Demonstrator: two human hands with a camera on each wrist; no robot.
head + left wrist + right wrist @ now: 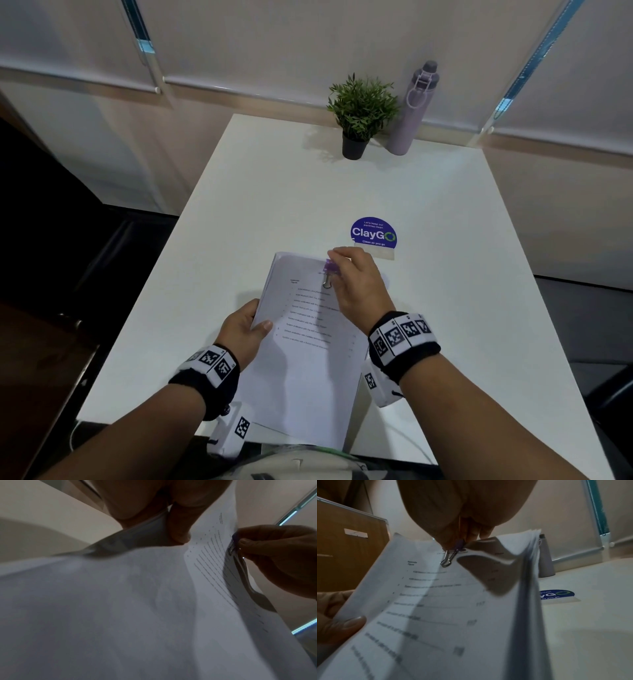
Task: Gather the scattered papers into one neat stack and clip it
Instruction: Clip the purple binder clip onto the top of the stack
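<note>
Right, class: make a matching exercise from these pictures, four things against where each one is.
Things:
1. binder clip
2. left hand
3. potted plant
4. round sticker

Places:
A. beside the water bottle
B. top edge of the paper stack
C. flat on the table, beyond the stack
D. gripping the stack's left edge

Pairs: 1-B, 2-D, 3-A, 4-C

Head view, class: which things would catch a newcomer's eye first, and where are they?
The paper stack at the table's near edge, gripped by the left hand at its left side. The right hand pinches a purple binder clip on its top edge. Beyond sits a blue ClayGo sticker.
</note>
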